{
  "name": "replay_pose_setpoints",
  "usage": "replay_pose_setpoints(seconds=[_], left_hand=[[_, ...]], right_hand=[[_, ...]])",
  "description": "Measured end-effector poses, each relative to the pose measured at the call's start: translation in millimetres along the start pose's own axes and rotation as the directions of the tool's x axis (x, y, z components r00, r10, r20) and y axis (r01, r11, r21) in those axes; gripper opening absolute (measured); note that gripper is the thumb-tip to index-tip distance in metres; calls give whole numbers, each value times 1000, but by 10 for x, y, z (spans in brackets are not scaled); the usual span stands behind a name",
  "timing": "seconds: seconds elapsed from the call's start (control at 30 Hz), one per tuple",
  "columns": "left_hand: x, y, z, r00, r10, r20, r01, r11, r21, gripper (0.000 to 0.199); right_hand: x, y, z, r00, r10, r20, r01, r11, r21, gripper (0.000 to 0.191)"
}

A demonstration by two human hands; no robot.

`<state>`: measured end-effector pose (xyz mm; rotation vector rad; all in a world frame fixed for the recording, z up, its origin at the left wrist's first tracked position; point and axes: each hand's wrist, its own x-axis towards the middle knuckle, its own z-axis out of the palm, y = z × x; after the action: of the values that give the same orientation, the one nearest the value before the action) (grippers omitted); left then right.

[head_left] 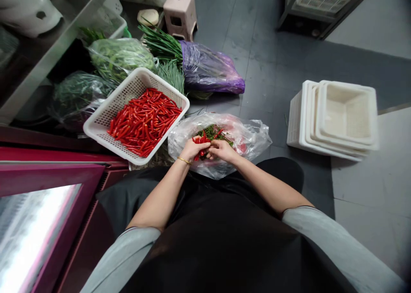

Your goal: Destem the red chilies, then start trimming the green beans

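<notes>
Bagged greens (120,55), red chillies (146,122) and stacked white baskets (348,113) suggest a commercial kitchen.

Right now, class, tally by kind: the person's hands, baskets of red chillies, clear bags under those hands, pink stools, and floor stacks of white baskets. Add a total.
Hands: 2 (left hand, right hand)
Chilli basket: 1
Clear bag: 1
Pink stool: 1
Stack of white baskets: 1
Total: 6
</notes>
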<state>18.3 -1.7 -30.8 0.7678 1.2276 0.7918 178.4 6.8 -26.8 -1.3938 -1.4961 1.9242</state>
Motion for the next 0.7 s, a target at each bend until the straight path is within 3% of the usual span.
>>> replay_pose_setpoints(seconds=[0.07, 0.17, 0.23, 0.33, 0.43, 0.57, 0.7], left_hand=[[-58, 67, -56, 993, -8, 117, -3, 996, 94, 39], [-131, 119, -87, 968, -53, 246, -4, 975, 223, 33], [-151, 91, -48, 958, -97, 271, 31, 971, 236, 31], [-144, 11, 42, 939, -197, 283, 137, 966, 218, 29], [-125, 7, 54, 950, -231, 211, 186, 959, 212, 30], [-126, 152, -59, 991, -115, 65, 105, 985, 139, 33], [-158, 259, -135, 1000, -26, 16, 25, 997, 79, 36]], right_hand=[[-32, -52, -89, 998, -18, 54, 22, 997, -72, 27], [-116, -108, -164, 992, -115, 50, 126, 901, -414, 42], [-188, -97, -135, 974, -227, 22, 180, 706, -685, 43], [-252, -19, -121, 957, -291, -2, 111, 373, -921, 45], [-161, 49, -304, 972, -235, 19, 71, 215, -974, 46], [215, 46, -580, 976, -218, -13, 14, 120, -993, 43], [477, -28, -609, 986, -162, 43, 52, 50, -997, 43]])
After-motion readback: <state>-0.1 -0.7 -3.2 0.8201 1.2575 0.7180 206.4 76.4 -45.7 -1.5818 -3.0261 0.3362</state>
